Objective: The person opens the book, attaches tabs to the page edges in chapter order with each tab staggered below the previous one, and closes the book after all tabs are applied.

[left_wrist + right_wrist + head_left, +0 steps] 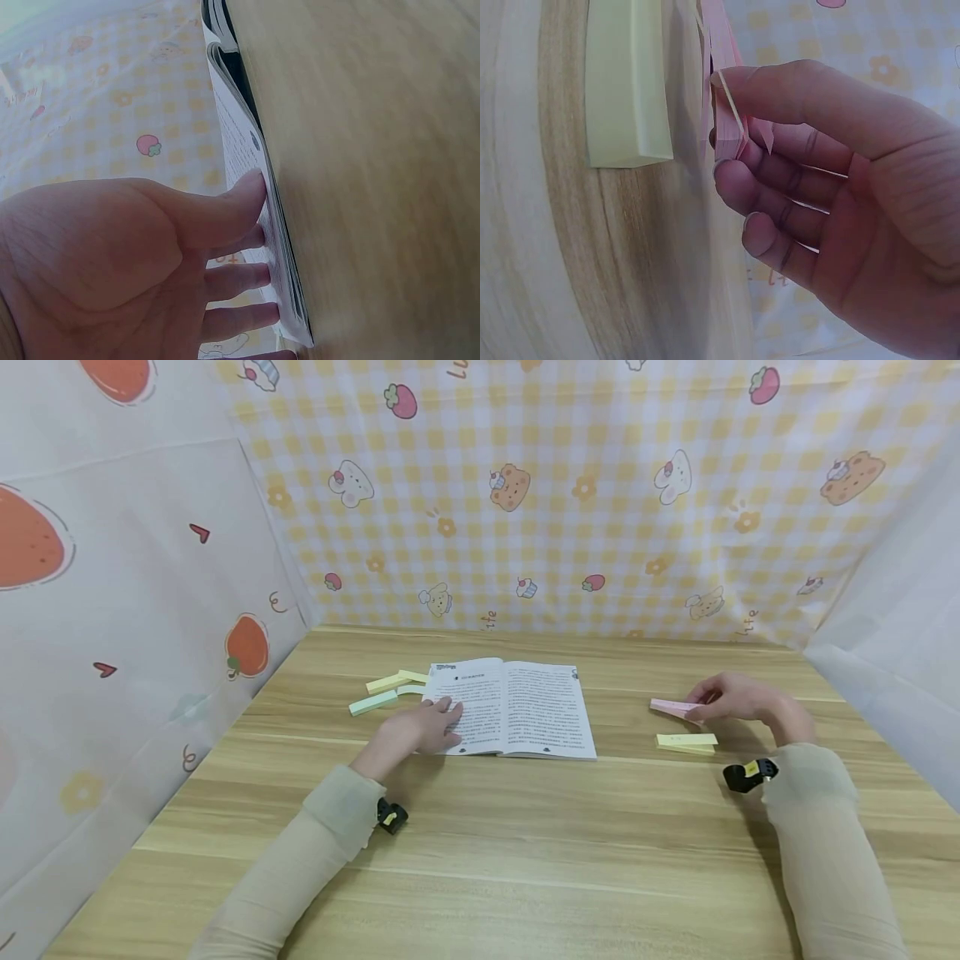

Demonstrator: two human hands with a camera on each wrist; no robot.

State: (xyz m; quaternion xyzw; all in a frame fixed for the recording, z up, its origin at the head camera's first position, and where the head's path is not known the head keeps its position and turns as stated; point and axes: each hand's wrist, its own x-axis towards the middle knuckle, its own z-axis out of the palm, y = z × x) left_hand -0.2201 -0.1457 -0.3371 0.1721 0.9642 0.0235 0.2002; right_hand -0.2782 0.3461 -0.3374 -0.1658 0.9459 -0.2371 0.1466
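Note:
An open book [517, 706] lies flat in the middle of the wooden table. My left hand [431, 725] rests on its left page with straight fingers [236, 274] pressing the paper [247, 161]. To the right, my right hand [731, 697] pinches a sheet at the end of a pink sticky-note pad [675, 707]. The right wrist view shows the thumb and fingers [739, 176] peeling a pink sheet [727, 112] up from the pad. A yellow sticky-note pad [686, 743] [622, 82] lies just in front of the pink one.
Left of the book lie a green note pad [372, 702] and a pale yellow one [387, 683]. Patterned cloth walls [525, 485] close in the table on the left, back and right. Bare table surface [525, 852] stretches toward me.

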